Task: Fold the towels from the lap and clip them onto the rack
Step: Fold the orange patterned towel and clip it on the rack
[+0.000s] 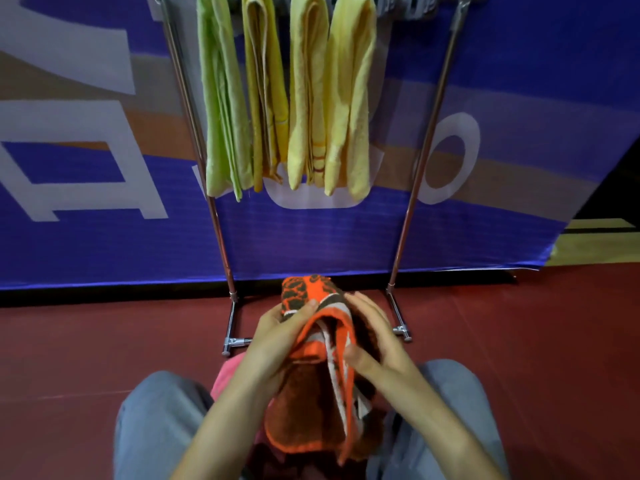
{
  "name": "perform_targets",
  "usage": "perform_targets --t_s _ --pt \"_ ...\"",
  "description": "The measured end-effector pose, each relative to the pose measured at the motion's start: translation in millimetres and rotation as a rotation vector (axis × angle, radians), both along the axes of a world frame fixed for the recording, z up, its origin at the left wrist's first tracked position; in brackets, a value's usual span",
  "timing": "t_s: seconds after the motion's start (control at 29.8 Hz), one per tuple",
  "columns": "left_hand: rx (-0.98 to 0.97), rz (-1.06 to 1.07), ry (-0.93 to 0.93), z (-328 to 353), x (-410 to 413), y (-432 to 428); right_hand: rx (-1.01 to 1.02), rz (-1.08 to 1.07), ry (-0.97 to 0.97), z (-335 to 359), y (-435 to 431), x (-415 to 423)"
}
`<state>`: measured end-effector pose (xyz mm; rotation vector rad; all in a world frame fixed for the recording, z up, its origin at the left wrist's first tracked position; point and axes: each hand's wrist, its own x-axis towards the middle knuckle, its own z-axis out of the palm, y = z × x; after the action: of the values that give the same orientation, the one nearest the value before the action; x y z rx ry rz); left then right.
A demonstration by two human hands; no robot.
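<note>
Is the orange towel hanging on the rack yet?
No, the left hand and right hand hold the orange towel over the lap, while the rack carries only a green towel and yellow towels.

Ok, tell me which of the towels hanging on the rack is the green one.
The leftmost towel on the rack: it is pale green, while the three towels to its right are all yellow.

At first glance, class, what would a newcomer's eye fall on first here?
The orange and brown towel stands out, low in the centre, gripped over the lap by the left hand and right hand. Above it, one green towel and three yellow towels hang folded, side by side, on the rack before a blue banner.
</note>
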<state>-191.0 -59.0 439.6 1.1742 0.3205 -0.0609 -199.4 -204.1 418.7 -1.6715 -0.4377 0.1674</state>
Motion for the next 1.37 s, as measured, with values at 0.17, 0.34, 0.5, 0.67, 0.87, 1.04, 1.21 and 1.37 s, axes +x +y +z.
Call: perform_targets --t_s 0.17,0.34,0.5,0.67,0.87,1.04,1.21,1.37 --pt "0.060 -0.025 -0.009 -2 -1 -2 0.029 -0.198 -0.171 -2 12 5" --pt "0.176 -0.057 -0.060 -2 -8 0 0.059 -0.314 -0.200 -2 18 9" --pt "0.231 -0.124 -0.228 -4 -18 4 0.113 -0.379 -0.171 -2 22 16" --pt "0.437 -0.217 -0.328 -3 -27 11 0.091 -0.390 -0.193 0 18 19" --pt "0.960 -0.190 -0.506 4 -30 26 0.021 -0.378 -0.271 7 14 21" --pt "1.577 -0.103 -0.442 17 -32 39 -0.065 -0.279 -0.257 17 5 25" --pt "1.320 -0.174 -0.379 17 -29 49 -0.161 -0.188 -0.169 23 -3 31" --pt "1.107 -0.295 -0.320 16 -29 58 -0.269 0.096 0.015 14 -14 31"
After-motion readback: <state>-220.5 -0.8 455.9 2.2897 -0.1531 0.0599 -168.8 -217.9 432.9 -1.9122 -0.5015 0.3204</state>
